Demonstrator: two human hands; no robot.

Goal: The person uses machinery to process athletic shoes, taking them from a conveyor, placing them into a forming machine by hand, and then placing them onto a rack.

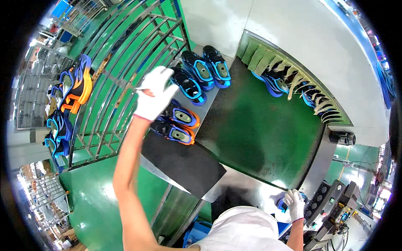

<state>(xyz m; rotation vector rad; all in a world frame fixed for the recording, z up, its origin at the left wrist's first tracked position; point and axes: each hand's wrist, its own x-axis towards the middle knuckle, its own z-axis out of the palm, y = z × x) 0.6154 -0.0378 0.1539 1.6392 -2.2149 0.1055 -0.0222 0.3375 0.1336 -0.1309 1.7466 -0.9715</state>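
My left hand [155, 94], in a white glove, reaches over the metal side shelf with thumb and fingers apart, holding nothing visible. Right beside its fingertips is a black sneaker with blue trim [187, 85]. Two more black-and-blue sneakers [200, 70] stand just beyond. Below the hand, a pair of dark sneakers with orange soles [181, 134] sits next to a black mat [182, 163]. At lower right my right hand [294, 204], also gloved, has its fingers bent over a blue shoe [280, 203], which it partly hides.
A green conveyor belt [259, 134] runs under a fringed curtain [289, 77] on a pale machine, with blue-trimmed shoes among the strips. At left is a metal rack [121, 79] with orange-and-blue shoes [79, 83] on its far side. A control panel [320, 198] stands at lower right.
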